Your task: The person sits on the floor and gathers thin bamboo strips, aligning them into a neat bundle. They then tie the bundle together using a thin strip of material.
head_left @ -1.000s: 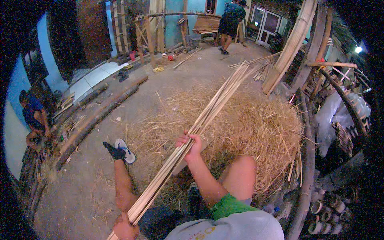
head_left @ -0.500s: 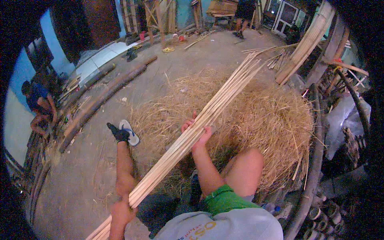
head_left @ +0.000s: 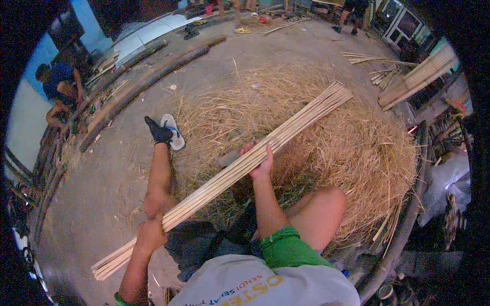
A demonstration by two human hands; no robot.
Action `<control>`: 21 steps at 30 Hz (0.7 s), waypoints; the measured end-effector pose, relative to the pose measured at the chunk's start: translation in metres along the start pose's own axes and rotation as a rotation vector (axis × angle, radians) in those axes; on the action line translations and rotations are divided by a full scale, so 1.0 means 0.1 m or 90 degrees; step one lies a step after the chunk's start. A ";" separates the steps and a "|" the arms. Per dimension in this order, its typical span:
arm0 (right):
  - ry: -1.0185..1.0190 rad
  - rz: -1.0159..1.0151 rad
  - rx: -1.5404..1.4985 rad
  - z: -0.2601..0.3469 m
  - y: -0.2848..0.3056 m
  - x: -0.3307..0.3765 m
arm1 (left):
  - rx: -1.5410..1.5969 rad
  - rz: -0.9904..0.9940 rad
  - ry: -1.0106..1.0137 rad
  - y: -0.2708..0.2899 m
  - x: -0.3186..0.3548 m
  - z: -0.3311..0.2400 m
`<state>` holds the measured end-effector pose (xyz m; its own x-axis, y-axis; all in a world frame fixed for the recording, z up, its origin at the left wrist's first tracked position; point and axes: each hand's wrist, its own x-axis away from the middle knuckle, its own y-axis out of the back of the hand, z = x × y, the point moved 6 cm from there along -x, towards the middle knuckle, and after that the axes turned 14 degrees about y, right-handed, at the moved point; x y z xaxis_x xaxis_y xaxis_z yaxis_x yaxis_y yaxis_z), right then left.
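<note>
A long bundle of thin pale bamboo strips (head_left: 296, 130) runs diagonally from lower left to upper right across my lap. My left hand (head_left: 151, 234) grips the bundle close to its near end. My right hand (head_left: 259, 159) is wrapped around the bundle about halfway along. The far ends of the strips lie over a big heap of dry straw-like shavings (head_left: 357, 153). My left leg stretches out to a dark sock and a sandal (head_left: 173, 133); my right knee (head_left: 326, 201) is bent.
Long dark bamboo poles (head_left: 148, 76) lie on the dirt ground at the left. A person in blue (head_left: 58, 86) crouches at the far left. More split strips (head_left: 372, 58) and planks (head_left: 423, 76) lie at the upper right. Another person's legs stand at the top right.
The bundle has been pulled back toward me and lowered; its far ends, which earlier reached the leaning planks, now rest on the straw heap. Both hands keep their grip.
</note>
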<state>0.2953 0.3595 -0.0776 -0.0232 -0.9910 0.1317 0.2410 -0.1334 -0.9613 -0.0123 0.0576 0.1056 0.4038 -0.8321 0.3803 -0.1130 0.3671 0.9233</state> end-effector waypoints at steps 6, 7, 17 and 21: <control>0.043 -0.093 0.045 0.08 0.12 -0.01 | 0.180 0.015 -0.079 0.24 0.25 0.15; 0.041 -0.048 -0.020 0.09 0.06 -0.02 | 0.181 0.027 -0.055 0.31 0.35 0.32; 0.018 -0.070 -0.057 0.24 -0.50 0.07 | 0.041 -0.052 0.174 -0.41 0.80 1.19; 0.010 0.023 -0.096 0.20 -0.85 0.20 | -0.006 -0.122 0.159 -0.42 0.77 1.42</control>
<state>0.2940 0.3512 0.0115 -0.0327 -0.9950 0.0941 0.0935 -0.0968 -0.9909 -0.1053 -0.0809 0.1033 0.6277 -0.7589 0.1735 -0.0052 0.2187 0.9758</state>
